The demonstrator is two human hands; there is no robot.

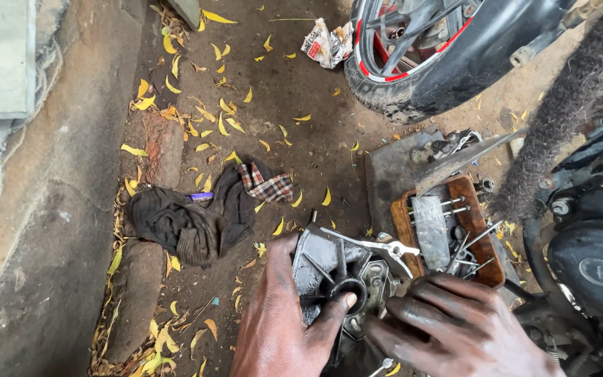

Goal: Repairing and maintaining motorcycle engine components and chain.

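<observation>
My left hand (280, 328) grips a grey metal engine cover (322, 260) from the left, its thumb pressed on a black round seal (347, 287) in the cover. My right hand (455, 324) rests on the cover's right side with oily fingers spread over it. A pair of metal pliers (378, 246) lies across the top of the cover, jaws pointing right; which hand holds it cannot be told.
A wooden tray (486, 234) with bolts and a metal piece sits just right of the cover. A dark rag with a checked cloth (204, 209) lies on the dirt to the left. A motorcycle wheel (420, 63) stands at the top, engine parts (594, 244) at right. Yellow leaves litter the ground.
</observation>
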